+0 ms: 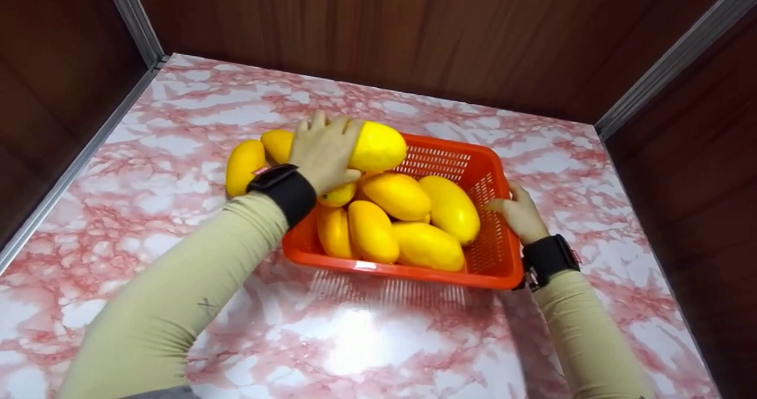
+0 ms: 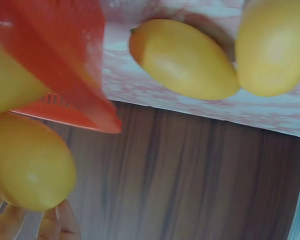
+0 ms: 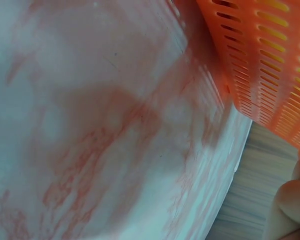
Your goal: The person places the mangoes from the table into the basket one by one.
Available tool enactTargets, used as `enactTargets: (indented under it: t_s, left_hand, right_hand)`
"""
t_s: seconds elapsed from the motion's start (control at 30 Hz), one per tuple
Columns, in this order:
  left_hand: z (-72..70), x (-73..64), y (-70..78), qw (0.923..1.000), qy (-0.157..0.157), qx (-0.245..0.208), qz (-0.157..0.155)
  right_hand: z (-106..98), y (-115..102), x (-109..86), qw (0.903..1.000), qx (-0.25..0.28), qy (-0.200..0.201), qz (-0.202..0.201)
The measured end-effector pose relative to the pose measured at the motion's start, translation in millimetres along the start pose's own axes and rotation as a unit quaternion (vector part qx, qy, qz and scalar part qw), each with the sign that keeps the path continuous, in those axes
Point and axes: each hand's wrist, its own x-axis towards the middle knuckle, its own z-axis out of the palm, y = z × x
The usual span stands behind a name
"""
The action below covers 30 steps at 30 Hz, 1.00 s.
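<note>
My left hand (image 1: 324,153) grips a yellow mango (image 1: 381,146) above the back left part of a red plastic basket (image 1: 414,273). In the left wrist view, fingertips (image 2: 57,222) wrap the underside of that mango (image 2: 32,165), beside the basket's rim (image 2: 102,117). Several mangoes (image 1: 452,210) lie piled in the basket, mostly toward its left and front. My right hand (image 1: 520,213) holds the basket's right rim, thumb over the inner side. Seen from the right wrist, bent fingers (image 3: 295,200) sit at the edge of the slotted wall (image 3: 270,70).
Two more mangoes, one upright-lying (image 1: 242,165) and one partly behind my left hand (image 1: 277,145), rest on the table left of the basket. The pink-and-white marbled tabletop (image 1: 266,328) is bounded by dark wood panels (image 1: 378,26) with metal corner strips (image 1: 133,20).
</note>
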Motion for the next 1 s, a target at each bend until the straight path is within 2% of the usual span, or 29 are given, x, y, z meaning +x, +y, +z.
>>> enactTargets:
  t_s: [0.2, 0.5, 0.73, 1.0]
  left_hand:
    - [4.3, 10.3, 12.7, 0.9997, -0.015, 0.015, 0.012]
    - [10.6, 20.1, 20.4, 0.9988, -0.023, 0.040, 0.018]
    - [15.4, 27.6, 26.3, 0.9971, -0.043, 0.057, 0.026]
    - [23.4, 36.6, 25.8, 0.9955, -0.072, 0.058, 0.018]
  right_hand:
    - [5, -10, -9.1, 0.9999, 0.003, 0.004, -0.012]
    - [4, -10, -8.2, 0.9999, 0.008, 0.000, -0.008]
    - [5, -10, -8.8, 0.9999, 0.010, 0.003, -0.013]
    - [-3, 19, 14.2, 0.9998, 0.004, 0.014, -0.015]
